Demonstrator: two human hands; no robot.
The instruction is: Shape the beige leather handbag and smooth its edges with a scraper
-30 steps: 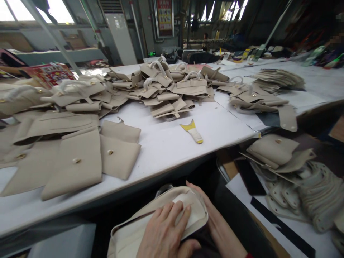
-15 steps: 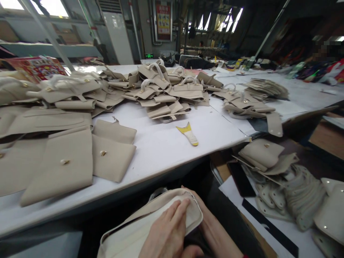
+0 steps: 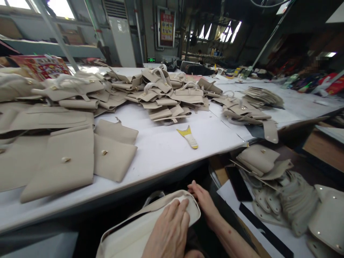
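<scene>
A beige bag (image 3: 134, 233) with a cream lining lies in my lap below the table edge. My left hand (image 3: 169, 233) lies on its top panel with the fingers together and pressed flat, the thumb tucked under the bag's near edge. My right hand (image 3: 202, 199) is at the bag's far right corner, fingers bent and pinching the rim. A dark metal handle loop (image 3: 154, 196) shows behind the bag.
The white table (image 3: 166, 147) carries flat beige panels with gold studs (image 3: 67, 161) at left, heaps of beige bag parts with handles (image 3: 166, 93) at the back and a yellow-white scraper (image 3: 189, 137). To the right, a lower bench holds more beige pieces (image 3: 259, 159) and a black phone (image 3: 239, 182).
My right hand has slid up from the bag's right side to its far corner. My left hand has stayed flat on the panel. The view has shifted slightly to the right.
</scene>
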